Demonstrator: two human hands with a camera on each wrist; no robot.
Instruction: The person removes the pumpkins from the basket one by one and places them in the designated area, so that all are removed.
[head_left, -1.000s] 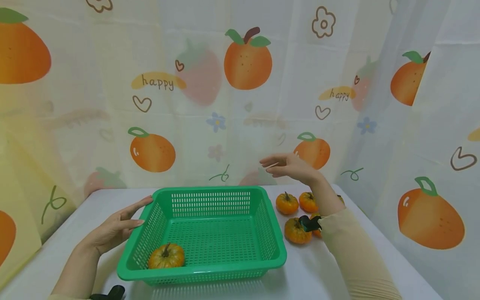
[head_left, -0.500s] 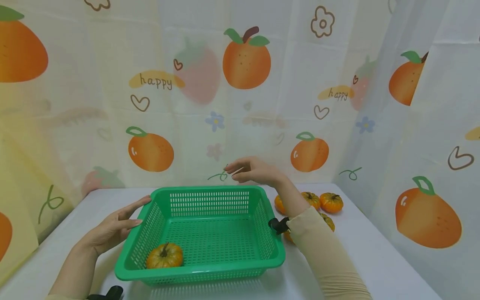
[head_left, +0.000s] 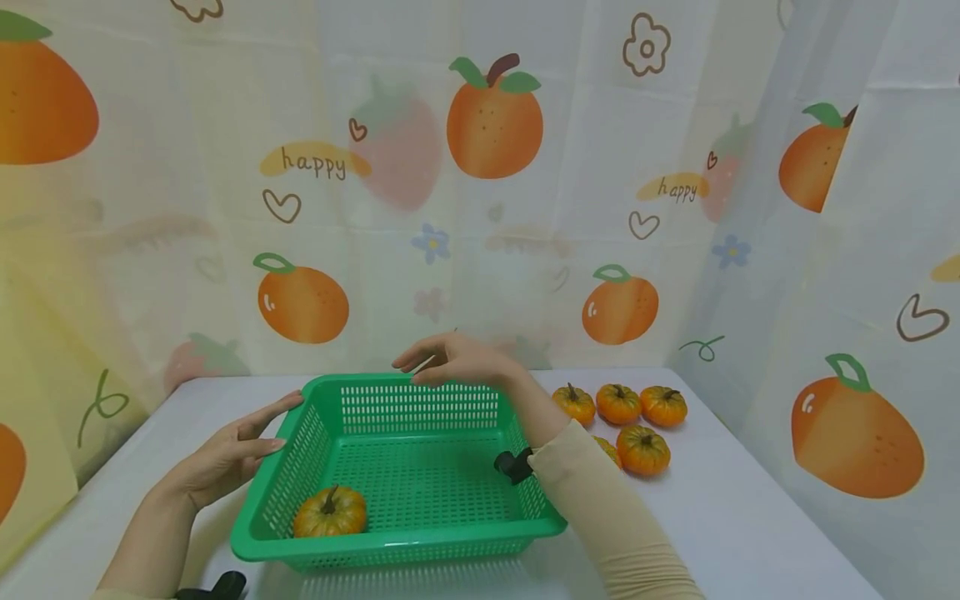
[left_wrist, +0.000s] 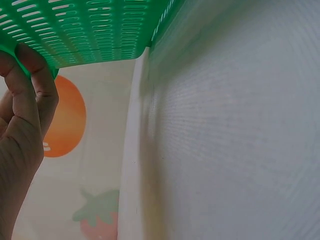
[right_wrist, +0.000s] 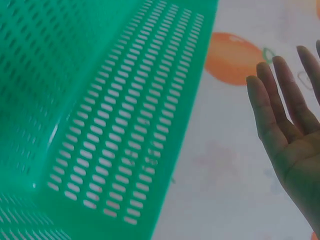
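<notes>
A green plastic basket (head_left: 420, 483) with slotted walls stands on the table, holding one small yellow-orange pumpkin (head_left: 330, 512) in its near left corner. My left hand (head_left: 232, 454) holds the basket's left rim; in the left wrist view its fingers (left_wrist: 42, 82) are bent at the rim, some against the slotted wall. Above the far side of the basket is my right hand (head_left: 457, 360), with nothing in it and palm down. The right wrist view shows its fingers (right_wrist: 295, 100) spread loosely, apart from the basket wall (right_wrist: 125, 115).
Several more small pumpkins (head_left: 642, 451) sit on the white table (head_left: 750, 517) to the right of the basket, one partly hidden by the right sleeve (head_left: 600, 508). A fruit-printed curtain (head_left: 510, 250) hangs behind the table and along its sides.
My right hand has moved left from above the pumpkins to over the basket's far rim, dropping a little. The left hand and the basket have stayed put.
</notes>
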